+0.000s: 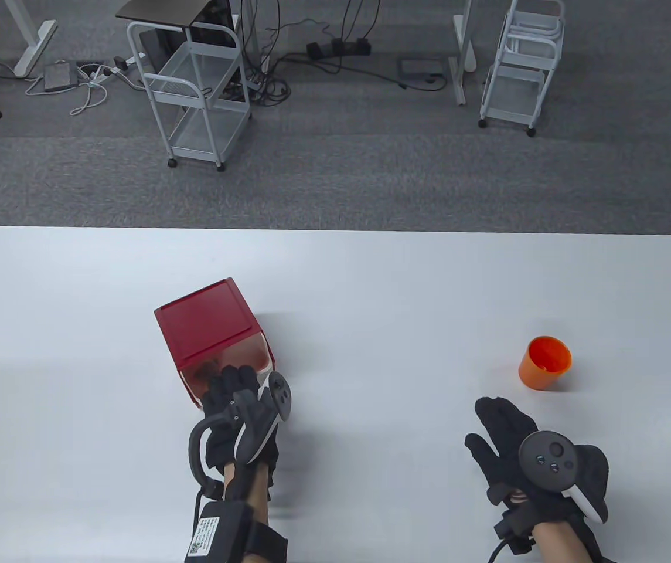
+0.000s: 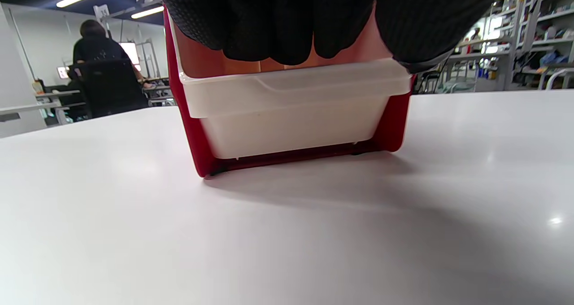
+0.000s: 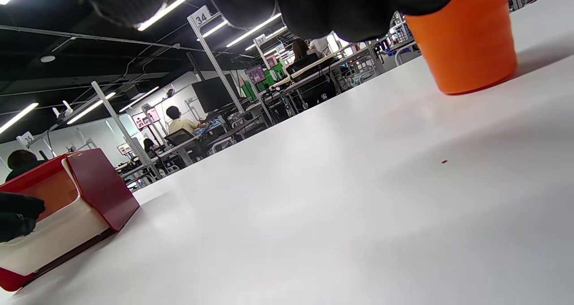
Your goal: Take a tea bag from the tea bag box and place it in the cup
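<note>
A red tea bag box (image 1: 206,319) with a tinted front flap and a white inner tray stands on the white table (image 1: 370,281), left of middle. My left hand (image 1: 231,387) reaches into its front opening; the fingers (image 2: 287,22) lie over the white tray's rim (image 2: 291,89). No tea bag shows. An orange cup (image 1: 544,362) stands upright at the right, its inside looking empty. My right hand (image 1: 502,425) lies flat and open on the table just below-left of the cup, holding nothing. The cup also shows in the right wrist view (image 3: 466,40), and so does the box (image 3: 67,206).
The table's far edge runs across the middle of the table view. Beyond it, on the carpet, stand two white wire carts (image 1: 194,88) (image 1: 523,64) and cables. Bare tabletop lies between the box and the cup.
</note>
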Demonstrator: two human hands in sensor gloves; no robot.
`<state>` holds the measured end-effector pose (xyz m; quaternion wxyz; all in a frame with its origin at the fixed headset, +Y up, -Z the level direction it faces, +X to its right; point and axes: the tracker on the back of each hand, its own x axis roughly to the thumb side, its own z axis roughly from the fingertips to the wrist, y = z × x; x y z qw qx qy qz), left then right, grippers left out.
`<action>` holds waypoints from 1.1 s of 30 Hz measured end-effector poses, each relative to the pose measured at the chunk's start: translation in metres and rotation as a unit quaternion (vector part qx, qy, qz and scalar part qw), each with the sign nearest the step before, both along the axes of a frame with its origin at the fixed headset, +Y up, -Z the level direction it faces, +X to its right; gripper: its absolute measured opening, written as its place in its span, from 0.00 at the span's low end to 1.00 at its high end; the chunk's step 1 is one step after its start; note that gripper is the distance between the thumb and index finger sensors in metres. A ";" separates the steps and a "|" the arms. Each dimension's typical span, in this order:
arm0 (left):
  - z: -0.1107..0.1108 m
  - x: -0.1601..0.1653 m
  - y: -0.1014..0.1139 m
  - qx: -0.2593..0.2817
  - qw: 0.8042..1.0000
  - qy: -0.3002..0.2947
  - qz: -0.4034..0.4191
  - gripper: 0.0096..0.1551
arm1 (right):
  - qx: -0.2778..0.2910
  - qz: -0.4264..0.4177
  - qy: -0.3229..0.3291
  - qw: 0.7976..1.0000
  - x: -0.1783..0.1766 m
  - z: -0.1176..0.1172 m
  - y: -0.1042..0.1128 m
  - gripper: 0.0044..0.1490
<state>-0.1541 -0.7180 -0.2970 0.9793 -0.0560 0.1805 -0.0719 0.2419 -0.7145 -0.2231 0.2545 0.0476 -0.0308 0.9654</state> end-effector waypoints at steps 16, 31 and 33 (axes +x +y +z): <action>-0.017 -0.009 -0.007 -0.006 0.998 -0.005 -0.067 0.26 | -0.009 0.008 -0.004 1.000 0.000 -0.002 0.000 0.42; -0.002 0.003 -0.004 -0.020 0.994 -0.067 -0.086 0.27 | -0.016 0.010 -0.009 1.000 0.001 -0.002 0.000 0.42; 0.000 0.005 -0.004 -0.022 0.993 -0.074 -0.090 0.27 | -0.019 0.010 -0.010 1.000 0.002 -0.002 -0.001 0.42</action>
